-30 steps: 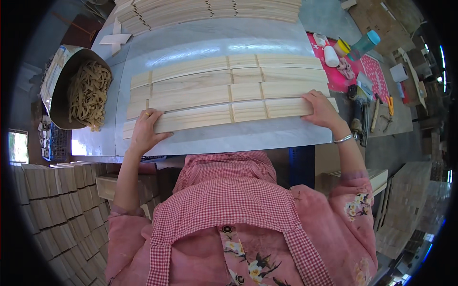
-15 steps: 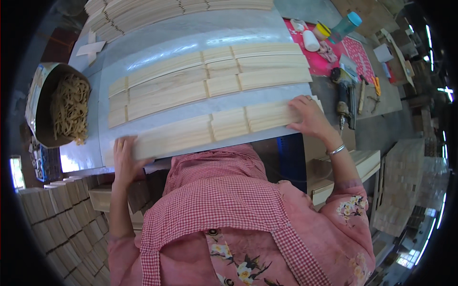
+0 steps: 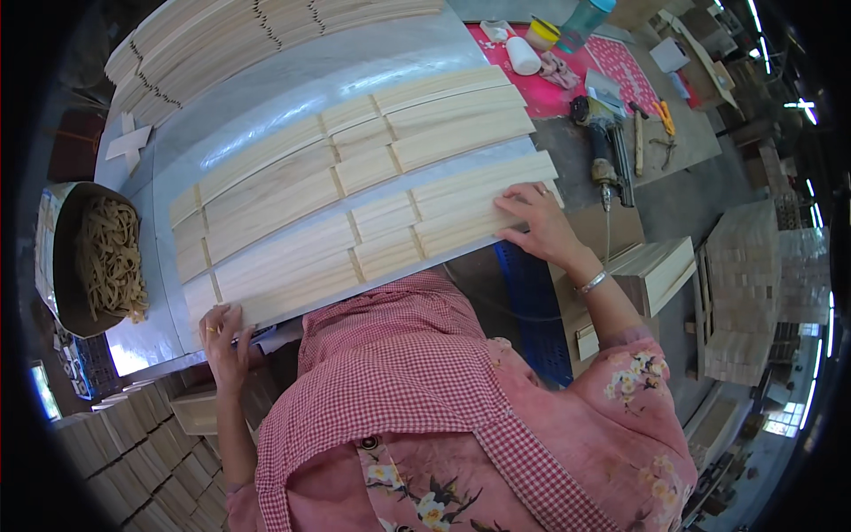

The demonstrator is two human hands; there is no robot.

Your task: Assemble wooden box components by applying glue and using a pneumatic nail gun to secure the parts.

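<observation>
The nearest grooved wooden slat (image 3: 386,253) lies along the table's front edge. My left hand (image 3: 228,344) is at its left end, fingers bent over the near corner. My right hand (image 3: 539,220) holds its right end, fingers on top and thumb along the near edge. Just behind lies a second grooved slat (image 3: 384,215), their grooves roughly in line. Farther back, past a narrow strip of bare tabletop, several more grooved slats (image 3: 365,170) lie side by side. What my fingertips press underneath is hidden.
A tall stack of slats (image 3: 204,53) stands at the back left. A bin (image 3: 53,257) of tan strips (image 3: 111,257) is left. A nail gun (image 3: 605,151), hammer (image 3: 638,142), white bottle (image 3: 523,56) and teal bottle (image 3: 587,22) lie right. Below is a blue crate (image 3: 532,293).
The single row of slat at the front now shows as two slats side by side, the second nearer the far group. Both hands stay at the ends; the view has turned slightly.
</observation>
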